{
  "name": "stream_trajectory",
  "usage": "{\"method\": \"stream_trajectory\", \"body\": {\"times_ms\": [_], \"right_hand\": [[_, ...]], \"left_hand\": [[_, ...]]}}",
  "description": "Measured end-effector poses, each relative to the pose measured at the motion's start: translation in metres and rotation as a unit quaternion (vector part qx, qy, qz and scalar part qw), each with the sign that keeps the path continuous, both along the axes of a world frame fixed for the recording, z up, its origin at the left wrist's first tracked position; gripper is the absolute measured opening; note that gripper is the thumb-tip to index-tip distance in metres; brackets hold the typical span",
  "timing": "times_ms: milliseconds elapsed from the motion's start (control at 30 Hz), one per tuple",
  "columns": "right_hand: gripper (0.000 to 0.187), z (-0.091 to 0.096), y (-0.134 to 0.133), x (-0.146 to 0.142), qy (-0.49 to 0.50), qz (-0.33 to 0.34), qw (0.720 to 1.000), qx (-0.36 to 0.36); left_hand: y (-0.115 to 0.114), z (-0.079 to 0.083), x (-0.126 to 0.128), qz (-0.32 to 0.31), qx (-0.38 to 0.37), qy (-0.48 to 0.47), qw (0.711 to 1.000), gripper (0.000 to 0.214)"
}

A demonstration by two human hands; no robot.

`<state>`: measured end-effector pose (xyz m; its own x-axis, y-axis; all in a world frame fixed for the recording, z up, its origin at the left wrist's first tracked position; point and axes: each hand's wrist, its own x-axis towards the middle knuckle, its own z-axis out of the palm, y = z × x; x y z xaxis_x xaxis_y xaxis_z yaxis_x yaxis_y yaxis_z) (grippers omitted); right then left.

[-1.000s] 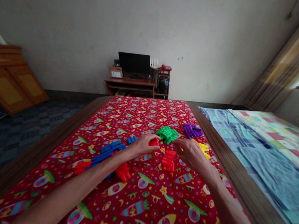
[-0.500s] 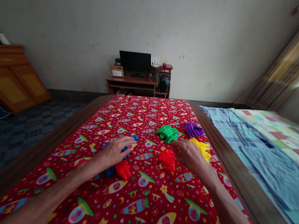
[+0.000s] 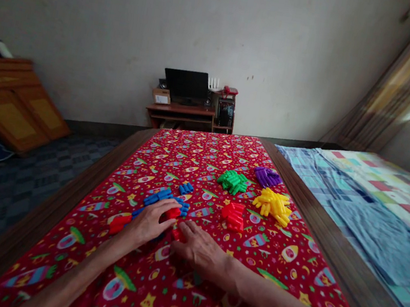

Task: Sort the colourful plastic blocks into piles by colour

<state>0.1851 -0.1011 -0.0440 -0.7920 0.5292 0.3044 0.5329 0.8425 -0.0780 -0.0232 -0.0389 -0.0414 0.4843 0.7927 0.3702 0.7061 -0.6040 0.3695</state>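
Note:
My left hand curves its thumb and fingers around a few small red plastic pieces, above a loose group of blue plastic pieces. Close beside it, my right hand has its fingers closed on more red pieces, low over the cloth. The palm hides part of what the left hand holds. Other red pieces lie left of the left wrist. A short blue cluster sits just beyond the fingers.
A red pile, a green pile, a yellow pile and a purple pile lie on the right of the patterned red cloth. Wooden edges border the table. A bed stands to the right.
My right hand has moved left and nearer, from beside the yellow pile to the red pieces by my left hand. My left hand has shifted slightly nearer and closed around red pieces.

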Motion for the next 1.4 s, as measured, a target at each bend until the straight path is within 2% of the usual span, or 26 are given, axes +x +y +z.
{"method": "stream_trajectory", "body": {"times_ms": [167, 267, 333, 433, 533, 667, 800, 867, 1000, 1100, 1167, 1267, 1400], "right_hand": [[0.029, 0.015, 0.009, 0.028, 0.062, -0.016, 0.995, -0.070], [0.030, 0.029, 0.013, 0.047, 0.110, -0.028, 0.989, -0.091], [0.030, 0.040, 0.018, 0.064, 0.155, -0.056, 0.983, -0.083], [0.033, 0.058, 0.028, 0.092, 0.184, -0.136, 0.971, -0.063], [0.033, 0.067, 0.037, 0.117, 0.141, -0.219, 0.964, -0.055], [0.025, 0.062, 0.045, 0.135, 0.014, -0.318, 0.946, -0.070], [0.024, 0.053, 0.046, 0.141, -0.086, -0.326, 0.935, -0.115], [0.025, 0.054, 0.045, 0.142, -0.102, -0.314, 0.936, -0.124], [0.024, 0.065, 0.038, 0.143, -0.115, -0.305, 0.937, -0.125], [0.023, 0.075, 0.032, 0.142, -0.126, -0.312, 0.934, -0.120], [0.024, 0.079, 0.029, 0.142, -0.128, -0.312, 0.935, -0.112], [0.025, 0.081, 0.028, 0.142, -0.118, -0.307, 0.940, -0.089], [0.026, 0.082, 0.031, 0.142, -0.093, -0.332, 0.937, -0.054]], "left_hand": [[-0.001, 0.015, 0.009, -0.026, -0.012, -0.013, 1.000, 0.033], [0.001, 0.021, 0.026, -0.041, -0.028, -0.027, 0.998, 0.034], [0.003, 0.022, 0.042, -0.037, -0.044, -0.047, 0.997, 0.040], [0.006, 0.019, 0.069, -0.048, -0.067, -0.070, 0.994, 0.046], [0.008, 0.014, 0.094, -0.078, -0.091, -0.079, 0.990, 0.050], [0.015, 0.007, 0.116, -0.089, -0.110, -0.123, 0.982, 0.054], [0.029, -0.004, 0.126, -0.105, -0.189, -0.213, 0.953, 0.055], [0.034, -0.009, 0.127, -0.106, -0.207, -0.216, 0.948, 0.048], [0.030, -0.010, 0.127, -0.084, -0.164, -0.144, 0.972, 0.044], [0.021, -0.005, 0.126, -0.096, -0.124, -0.114, 0.981, 0.045], [0.012, 0.001, 0.125, -0.114, -0.067, -0.099, 0.986, 0.043], [-0.005, 0.012, 0.130, -0.171, 0.031, -0.057, 0.983, 0.038], [-0.029, 0.017, 0.147, -0.302, 0.115, 0.071, 0.944, 0.038]]}}
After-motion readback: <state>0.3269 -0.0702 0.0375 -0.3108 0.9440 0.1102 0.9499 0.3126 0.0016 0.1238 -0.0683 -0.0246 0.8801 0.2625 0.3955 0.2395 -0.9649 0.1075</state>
